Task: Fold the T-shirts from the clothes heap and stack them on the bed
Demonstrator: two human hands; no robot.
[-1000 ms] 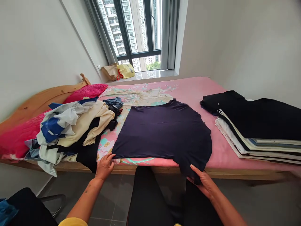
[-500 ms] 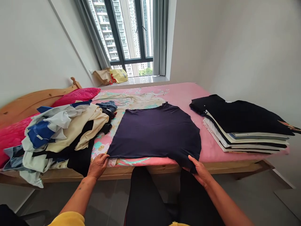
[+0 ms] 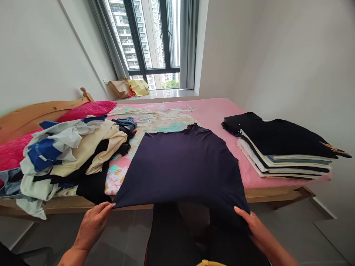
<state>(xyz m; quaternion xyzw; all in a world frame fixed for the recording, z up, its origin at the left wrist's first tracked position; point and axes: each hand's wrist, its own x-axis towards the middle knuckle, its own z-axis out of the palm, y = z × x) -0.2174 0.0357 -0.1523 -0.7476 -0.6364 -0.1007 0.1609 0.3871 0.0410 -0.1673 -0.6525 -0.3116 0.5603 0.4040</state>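
A dark navy shirt [image 3: 177,166] lies spread over the bed, its near edge pulled out past the mattress and stretched between my hands. My left hand [image 3: 95,221] pinches its near left corner between thumb and fingers. On the other side, my right hand [image 3: 256,229] grips the near right part, thumb on top and the other fingers hidden under the cloth. The shirt's far end, with a bunched bit of fabric, rests on the bedsheet.
Left on the bed [image 3: 210,107] is a loose heap of clothes [image 3: 80,147], by pink pillows [image 3: 91,108]. A stack of folded clothes [image 3: 285,147] stands at the right. A paper bag [image 3: 119,88] and a yellow bag [image 3: 139,88] sit on the windowsill.
Both hands have drawn the shirt's near edge toward me, off the bed edge. They are farther apart, and the cloth between them is pulled tighter.
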